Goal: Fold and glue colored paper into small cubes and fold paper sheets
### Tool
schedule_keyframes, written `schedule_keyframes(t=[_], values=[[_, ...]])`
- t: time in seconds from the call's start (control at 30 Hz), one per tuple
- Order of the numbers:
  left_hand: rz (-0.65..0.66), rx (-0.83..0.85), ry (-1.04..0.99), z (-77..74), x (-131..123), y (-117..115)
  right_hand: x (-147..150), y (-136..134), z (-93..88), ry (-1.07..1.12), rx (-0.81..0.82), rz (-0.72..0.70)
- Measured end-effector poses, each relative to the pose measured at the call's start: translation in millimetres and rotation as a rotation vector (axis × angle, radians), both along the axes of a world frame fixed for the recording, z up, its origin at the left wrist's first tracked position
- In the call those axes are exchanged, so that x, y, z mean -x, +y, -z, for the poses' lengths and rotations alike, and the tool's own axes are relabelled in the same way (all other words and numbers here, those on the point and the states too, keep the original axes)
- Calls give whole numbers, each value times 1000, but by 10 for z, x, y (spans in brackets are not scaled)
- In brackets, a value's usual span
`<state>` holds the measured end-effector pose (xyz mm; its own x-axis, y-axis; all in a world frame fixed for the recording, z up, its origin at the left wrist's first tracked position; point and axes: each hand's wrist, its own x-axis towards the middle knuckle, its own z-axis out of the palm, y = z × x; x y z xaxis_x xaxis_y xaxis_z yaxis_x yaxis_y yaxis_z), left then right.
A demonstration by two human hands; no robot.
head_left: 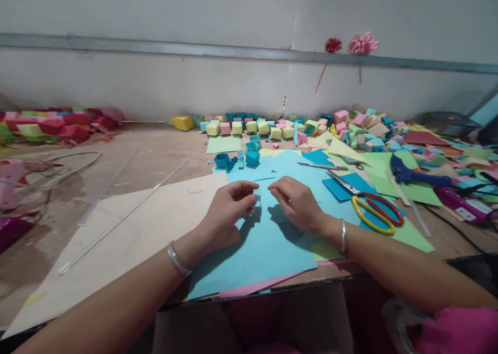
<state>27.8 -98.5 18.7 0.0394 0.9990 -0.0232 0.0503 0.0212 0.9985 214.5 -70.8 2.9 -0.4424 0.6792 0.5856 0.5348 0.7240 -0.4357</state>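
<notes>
Step in hand looks like fine fingertip work: left hand (pixel 227 207) has a small light-blue piece (pixel 258 199) pinched at its 2 o'clock, over the blue sheet (pixel 268 258). Right hand (pixel 298 203) sits just beside at 3 o'clock, fingers curled, can't tell if it's gripping anything. I'd say next move calls for a light, steady pinch; folded blue shapes (pixel 252 158) are at the piece's 12 o'clock, scissors (pixel 356 191) at right hand's 3.

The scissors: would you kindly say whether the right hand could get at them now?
Probably yes: the scissors lie uncovered just beyond the right hand, with nothing visible standing between.
</notes>
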Motion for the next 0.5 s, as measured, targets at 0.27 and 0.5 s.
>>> schedule_keyframes(t=[0.27,0.5], values=[[-244,-127,175,-109,200,182,12,-70,-83,161,157,24],[-359,-115,255,-165,527,454,45,-70,25,-71,93,-72]])
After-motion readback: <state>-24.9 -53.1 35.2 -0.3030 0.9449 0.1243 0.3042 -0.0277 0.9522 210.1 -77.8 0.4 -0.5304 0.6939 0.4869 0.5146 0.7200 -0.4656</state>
